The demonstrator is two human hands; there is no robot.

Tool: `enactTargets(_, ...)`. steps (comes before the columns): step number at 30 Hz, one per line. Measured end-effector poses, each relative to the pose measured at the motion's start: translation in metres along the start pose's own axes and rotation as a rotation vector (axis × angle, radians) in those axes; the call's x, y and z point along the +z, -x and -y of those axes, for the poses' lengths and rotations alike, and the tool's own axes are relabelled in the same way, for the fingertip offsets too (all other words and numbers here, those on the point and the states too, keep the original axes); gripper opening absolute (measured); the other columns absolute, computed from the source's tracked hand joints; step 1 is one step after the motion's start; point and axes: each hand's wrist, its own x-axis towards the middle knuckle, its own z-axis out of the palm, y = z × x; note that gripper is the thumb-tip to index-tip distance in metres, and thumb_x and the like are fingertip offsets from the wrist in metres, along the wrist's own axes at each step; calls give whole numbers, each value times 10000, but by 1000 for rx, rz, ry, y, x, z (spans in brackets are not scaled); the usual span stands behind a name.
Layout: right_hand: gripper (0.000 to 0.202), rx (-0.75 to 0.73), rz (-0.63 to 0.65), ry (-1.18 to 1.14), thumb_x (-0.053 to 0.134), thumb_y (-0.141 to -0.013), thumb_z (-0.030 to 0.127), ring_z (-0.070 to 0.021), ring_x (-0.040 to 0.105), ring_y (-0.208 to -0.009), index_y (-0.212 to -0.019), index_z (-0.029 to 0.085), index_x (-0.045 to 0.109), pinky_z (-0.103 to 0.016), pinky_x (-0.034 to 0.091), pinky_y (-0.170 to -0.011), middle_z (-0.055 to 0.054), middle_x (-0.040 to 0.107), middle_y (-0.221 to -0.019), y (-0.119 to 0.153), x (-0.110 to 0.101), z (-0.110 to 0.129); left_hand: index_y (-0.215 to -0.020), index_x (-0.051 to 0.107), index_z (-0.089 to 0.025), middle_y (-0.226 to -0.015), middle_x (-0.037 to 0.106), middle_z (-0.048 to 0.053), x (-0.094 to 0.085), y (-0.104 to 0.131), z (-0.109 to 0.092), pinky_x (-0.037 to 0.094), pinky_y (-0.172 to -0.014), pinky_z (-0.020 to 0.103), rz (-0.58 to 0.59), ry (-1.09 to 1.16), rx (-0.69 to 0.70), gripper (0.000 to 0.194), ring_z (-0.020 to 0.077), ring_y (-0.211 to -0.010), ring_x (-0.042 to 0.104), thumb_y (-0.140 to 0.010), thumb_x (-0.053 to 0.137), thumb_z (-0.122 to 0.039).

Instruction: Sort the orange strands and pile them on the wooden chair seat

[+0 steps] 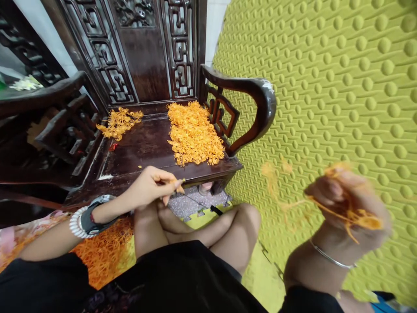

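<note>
Yarn (365, 219) feel: probably light, soft and limp, apt to tangle; best pinched by a loose strand.
Yarn look: bright orange, thin, wispy (blurred at the trailing ends).
Yarn place: in the right hand (366, 191), well to the right of the knees (249, 213).
Right hand: curled around yarn.
Left hand (153, 187): pinching what looks like a thin dark cord (195, 201).
Wooden seat (150, 143): bearing two orange piles (197, 137), one bigger.

Chair (143, 145): dark carved wood, glossy; armrest (265, 89) scuffed at tip. Yellow padding (325, 108): foam-like, matt, knobbly. Orange pile (195, 137): matt, stringy, rough. Bracelet (332, 260): smooth, shiny metal. Shirt (195, 282): matt cloth.
</note>
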Motion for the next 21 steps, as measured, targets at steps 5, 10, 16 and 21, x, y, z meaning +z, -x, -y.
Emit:
enactTargets(5,299,160,-20,-284,636,-835,385,-75,315,-507,-635,176,558,-306,192,-477,10,375,-600,-16,16,-4,-891,722,-112,-710,706,65,-22,-63,28,424,-522,208,-280,-153,70,353,102,-519,526,-832,587,-434)
enactTargets(10,383,303,328,-447,502,-841,530,-120,431,-594,-872,185,665,-231,271,-400,-33,479,-718,-31,48,-4,-1211,605,-123,-1021,674,121,-35,-169,44,474,-846,340,-448,-477,78,368,209,-900,625,-914,403,-207)
enactTargets(16,284,273,303,-390,596,-808,311,-155,543,-801,-1066,199,634,-221,511,-518,-74,586,-979,-35,57,-6,-1239,574,-201,-1445,395,114,-24,-204,23,275,-1097,491,-719,-514,255,370,287,-1342,310,-928,373,-197)
enactTargets(21,234,269,318,-483,706,-764,362,-132,603,-744,-866,186,589,-254,593,-610,-21,614,-787,-32,74,-12,-1266,485,-197,-1193,591,106,11,-134,-29,456,-947,398,-445,-360,912,605,221,-1111,546,-896,311,-642)
